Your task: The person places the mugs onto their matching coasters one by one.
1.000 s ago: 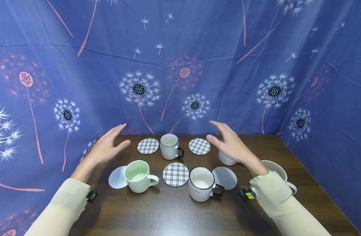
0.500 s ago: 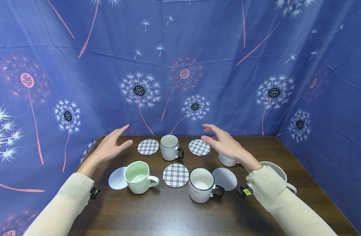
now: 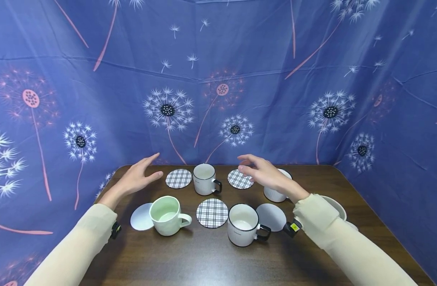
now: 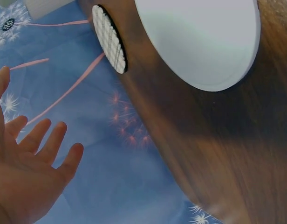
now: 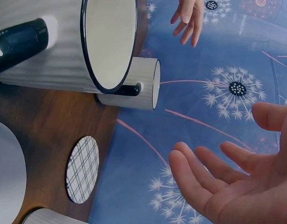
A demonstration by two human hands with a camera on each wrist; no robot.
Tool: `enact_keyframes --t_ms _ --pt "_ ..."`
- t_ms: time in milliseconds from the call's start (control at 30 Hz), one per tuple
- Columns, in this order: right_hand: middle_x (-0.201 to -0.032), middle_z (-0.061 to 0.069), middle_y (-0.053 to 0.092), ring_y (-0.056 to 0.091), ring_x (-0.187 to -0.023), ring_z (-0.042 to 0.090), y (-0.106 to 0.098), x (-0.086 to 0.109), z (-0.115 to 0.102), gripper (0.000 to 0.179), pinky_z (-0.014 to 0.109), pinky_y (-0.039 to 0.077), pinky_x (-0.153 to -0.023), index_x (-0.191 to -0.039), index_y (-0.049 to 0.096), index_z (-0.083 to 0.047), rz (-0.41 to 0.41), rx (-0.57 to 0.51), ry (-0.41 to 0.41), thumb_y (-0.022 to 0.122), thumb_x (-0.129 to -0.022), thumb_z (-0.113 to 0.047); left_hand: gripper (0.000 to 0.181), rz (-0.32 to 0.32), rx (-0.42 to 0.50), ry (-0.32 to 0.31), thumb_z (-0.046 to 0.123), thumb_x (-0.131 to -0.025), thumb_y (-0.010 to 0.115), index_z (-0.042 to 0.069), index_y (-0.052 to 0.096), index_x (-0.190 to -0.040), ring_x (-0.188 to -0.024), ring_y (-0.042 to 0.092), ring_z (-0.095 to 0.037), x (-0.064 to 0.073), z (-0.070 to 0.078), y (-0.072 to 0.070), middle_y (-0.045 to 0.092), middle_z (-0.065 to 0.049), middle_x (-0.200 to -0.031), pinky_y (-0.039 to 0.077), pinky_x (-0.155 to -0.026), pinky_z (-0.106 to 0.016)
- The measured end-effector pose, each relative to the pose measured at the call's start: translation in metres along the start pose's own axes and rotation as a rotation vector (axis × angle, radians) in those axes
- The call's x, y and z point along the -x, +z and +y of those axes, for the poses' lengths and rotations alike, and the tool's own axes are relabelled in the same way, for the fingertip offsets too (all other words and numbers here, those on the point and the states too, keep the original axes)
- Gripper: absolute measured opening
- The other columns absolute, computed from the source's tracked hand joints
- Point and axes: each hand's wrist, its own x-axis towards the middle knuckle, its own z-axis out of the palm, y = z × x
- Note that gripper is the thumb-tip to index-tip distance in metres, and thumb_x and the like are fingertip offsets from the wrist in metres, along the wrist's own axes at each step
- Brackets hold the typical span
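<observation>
My left hand (image 3: 138,177) hovers over the table's back left, fingers extended and thumb apart, holding nothing. Nearest it are a plaid round coaster (image 3: 178,178) and a light green mug (image 3: 165,223), which overlaps a plain pale coaster (image 3: 140,219). With relaxed, slightly bent fingers, my right hand (image 3: 264,173) hangs empty above the back right. It partly covers a second plaid coaster (image 3: 236,181) and a white mug (image 3: 273,195). A ribbed white mug with a black handle (image 3: 204,186) stands between the hands. In the right wrist view, a black-rimmed mug (image 5: 55,60) looms close.
At the front stands the black-rimmed white mug (image 3: 241,234), beside a plaid coaster (image 3: 212,213) and a plain grey coaster (image 3: 273,217). A larger pale mug (image 3: 337,204) is half hidden by my right sleeve. A blue dandelion-print cloth (image 3: 218,47) hangs behind the brown table (image 3: 190,262).
Both hands have drifted inward: the left slightly to the right, the right to the left and a little lower, uncovering more of the mug behind it. Mugs and coasters have stayed put.
</observation>
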Motion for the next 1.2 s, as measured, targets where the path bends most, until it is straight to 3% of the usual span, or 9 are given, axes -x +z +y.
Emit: enact_keyframes --t_ms 167,500,767,967,1200 --pt "-0.148 0.016 0.06 0.067 -0.122 0.031 0.0 -0.002 0.001 0.055 0.052 0.057 -0.101 -0.16 0.045 -0.014 -0.013 -0.029 0.016 0.053 -0.112 -0.038 0.081 -0.012 -0.01 0.01 0.049 -0.105 0.065 0.017 0.028 -0.17 -0.141 0.05 -0.046 -0.005 -0.008 0.009 0.044 -0.024 -0.162 0.039 -0.111 -0.071" --pt "-0.15 0.018 0.059 0.066 -0.124 0.036 0.003 -0.007 0.002 0.054 0.043 0.059 -0.095 -0.158 0.047 -0.01 -0.039 -0.042 0.013 0.053 -0.112 -0.037 0.082 -0.04 -0.018 0.045 0.045 -0.103 0.069 0.013 0.032 -0.168 -0.139 0.052 -0.044 -0.014 -0.015 0.016 0.049 -0.024 -0.156 0.042 -0.11 -0.069" --pt "-0.144 0.017 0.062 0.068 -0.118 0.03 0.009 -0.013 0.002 0.053 0.044 0.059 -0.095 -0.157 0.049 -0.009 -0.061 -0.054 0.024 0.054 -0.111 -0.035 0.083 -0.07 0.011 0.043 0.041 -0.101 0.073 0.01 0.034 -0.167 -0.146 0.043 -0.05 -0.017 -0.021 0.022 0.049 -0.027 -0.156 0.033 -0.117 -0.072" --pt "-0.145 0.017 0.063 0.069 -0.118 0.032 0.013 -0.016 0.002 0.053 0.049 0.059 -0.096 -0.156 0.049 -0.009 -0.085 -0.048 0.019 0.055 -0.11 -0.034 0.088 -0.123 -0.003 0.021 0.046 -0.1 0.074 0.008 0.031 -0.167 -0.141 0.05 -0.048 -0.02 -0.027 0.029 0.044 -0.027 -0.16 0.039 -0.112 -0.07" --pt "-0.142 0.017 0.064 0.07 -0.115 0.035 0.016 -0.019 0.001 0.05 0.044 0.061 -0.089 -0.154 0.051 -0.006 -0.085 0.005 -0.006 0.054 -0.111 -0.031 0.085 -0.154 -0.001 0.017 0.035 -0.1 0.076 0.006 0.032 -0.167 -0.142 0.049 -0.049 -0.026 -0.033 0.034 0.042 -0.028 -0.162 0.039 -0.112 -0.07"
